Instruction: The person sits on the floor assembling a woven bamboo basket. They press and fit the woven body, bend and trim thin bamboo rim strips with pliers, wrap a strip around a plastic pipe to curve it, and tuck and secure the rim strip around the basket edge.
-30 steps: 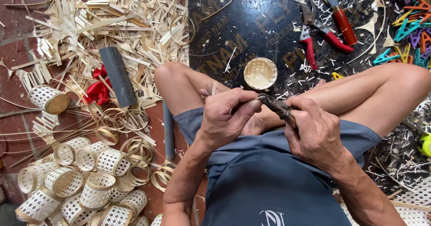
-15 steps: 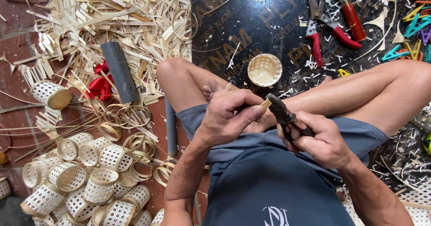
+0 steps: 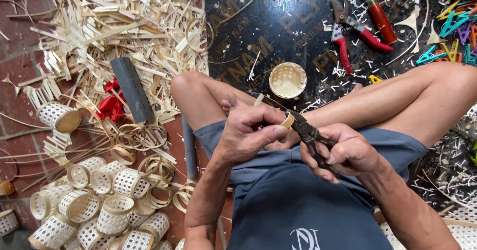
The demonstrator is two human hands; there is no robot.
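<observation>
Above the lap, left hand (image 3: 251,131) pinching bamboo strip (image 3: 287,120), pliers (image 3: 309,135) angled up-left

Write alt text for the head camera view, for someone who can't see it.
Seated cross-legged on the floor, a person pinches a small bamboo ring in the left hand while the right hand closes dark pliers on it. Woven cylinders lie at left, a small round basket and red-handled shears ahead.

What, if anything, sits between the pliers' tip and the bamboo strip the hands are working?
Nothing visible. The left hand pinches the small bamboo strip loop at its fingertips, and the dark pliers in the right hand already meet it at the tip. The small woven basket sits beyond, on the black board, apart from them.
</observation>
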